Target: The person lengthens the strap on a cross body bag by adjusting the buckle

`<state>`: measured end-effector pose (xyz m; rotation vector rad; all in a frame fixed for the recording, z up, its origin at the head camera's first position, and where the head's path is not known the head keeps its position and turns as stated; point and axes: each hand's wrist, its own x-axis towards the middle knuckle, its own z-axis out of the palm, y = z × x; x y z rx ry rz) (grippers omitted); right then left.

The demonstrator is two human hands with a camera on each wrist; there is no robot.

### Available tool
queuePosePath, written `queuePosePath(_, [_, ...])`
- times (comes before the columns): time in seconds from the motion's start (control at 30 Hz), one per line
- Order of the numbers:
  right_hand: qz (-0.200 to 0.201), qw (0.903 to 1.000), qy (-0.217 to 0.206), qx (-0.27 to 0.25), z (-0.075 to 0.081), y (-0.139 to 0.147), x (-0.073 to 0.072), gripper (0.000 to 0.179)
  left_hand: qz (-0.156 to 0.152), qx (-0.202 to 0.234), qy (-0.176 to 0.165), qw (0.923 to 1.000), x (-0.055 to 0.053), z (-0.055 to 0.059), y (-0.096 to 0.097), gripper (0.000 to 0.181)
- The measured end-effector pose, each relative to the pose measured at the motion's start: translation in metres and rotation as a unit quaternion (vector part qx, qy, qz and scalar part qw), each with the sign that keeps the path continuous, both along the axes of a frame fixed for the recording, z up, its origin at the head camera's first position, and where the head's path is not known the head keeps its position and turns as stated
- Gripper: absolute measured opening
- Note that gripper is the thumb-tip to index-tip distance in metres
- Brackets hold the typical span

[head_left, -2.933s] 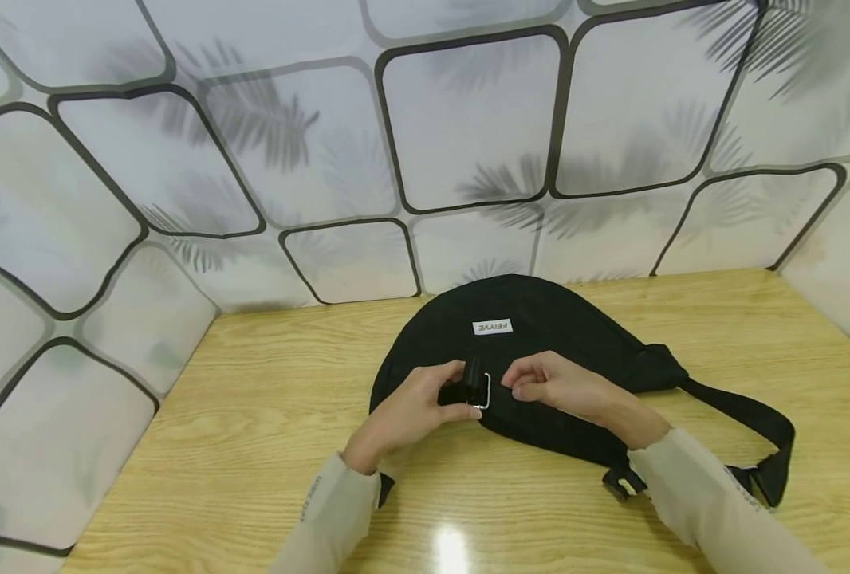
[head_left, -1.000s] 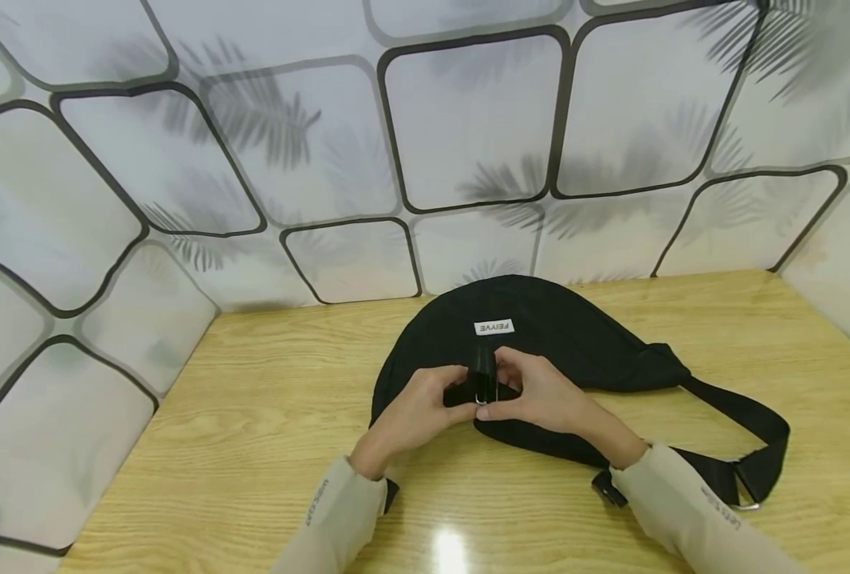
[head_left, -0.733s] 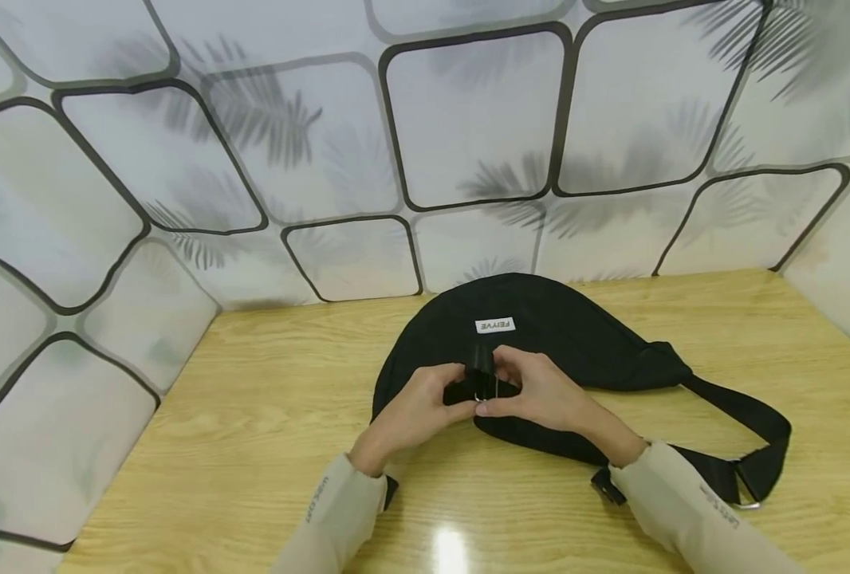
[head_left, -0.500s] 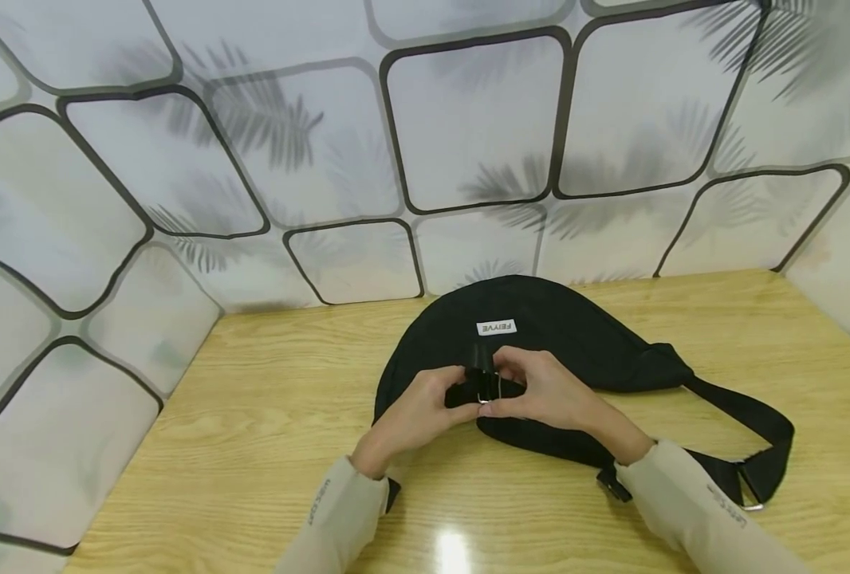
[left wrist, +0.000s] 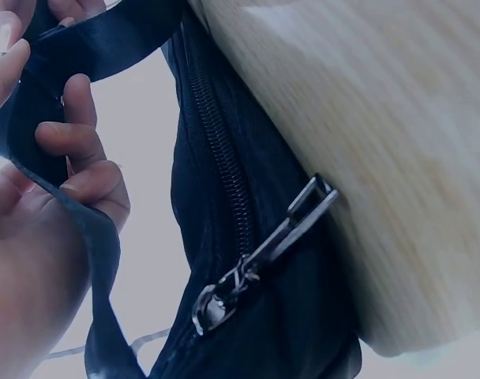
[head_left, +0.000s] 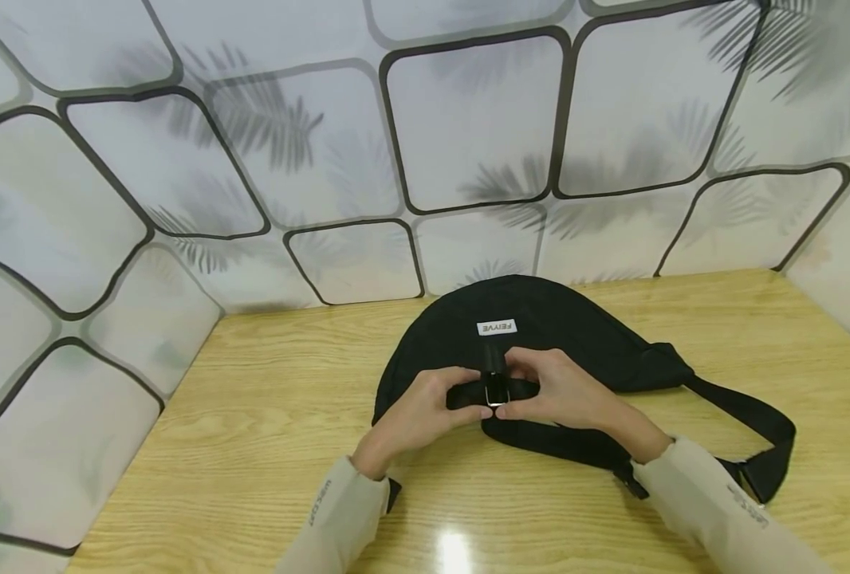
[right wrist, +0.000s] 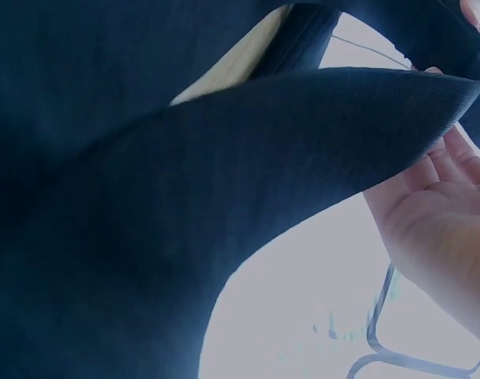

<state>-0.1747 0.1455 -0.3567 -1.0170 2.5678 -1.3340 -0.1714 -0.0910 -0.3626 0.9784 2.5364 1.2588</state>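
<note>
A black crossbody bag [head_left: 540, 307] with a white label [head_left: 497, 327] lies on the table. In front of it, both hands hold the webbing strap [head_left: 461, 395] at a metal-framed slider buckle [head_left: 497, 393], where a loop of webbing stands up. My left hand [head_left: 425, 406] pinches the strap on the left side, thumb below. From the right, my right hand [head_left: 564, 391] pinches it with thumb and fingers, the two thumbs nearly meeting under the buckle. A zipper with a metal pull [left wrist: 291, 221] shows in the left wrist view. The strap [right wrist: 303, 130] crosses the right wrist view.
The wooden table [head_left: 253, 446] extends around the bag. Off to the right, more strap [head_left: 748, 410] curves toward another slider [head_left: 749, 481]. A black plastic clip [head_left: 629, 482] lies beside the right sleeve. A patterned backdrop [head_left: 468, 119] stands behind.
My right hand, earlier apart from the buckle, has come in and taken hold of the strap beside it. Most recently, both hands and the buckle have shifted slightly right, exposing the metal frame.
</note>
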Motion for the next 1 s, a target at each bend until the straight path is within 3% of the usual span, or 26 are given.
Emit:
queuePosePath(0.53, [0.006, 0.9999, 0.006, 0.011, -0.002, 0.017, -0.004, 0.032, -0.001, -0.015, 0.008, 0.9998, -0.003, 0.001, -0.005, 0.037])
queuePosePath(0.67, [-0.004, 0.9996, 0.016, 0.021, -0.001, 0.021, -0.004, 0.033, -0.004, -0.016, 0.023, 0.9996, -0.004, 0.002, -0.007, 0.036])
queuePosePath(1.0, [-0.028, 0.9986, 0.025, 0.038, 0.002, 0.036, -0.002, 0.038, -0.004, -0.029, 0.018, 0.9994, -0.006, 0.003, -0.016, 0.037])
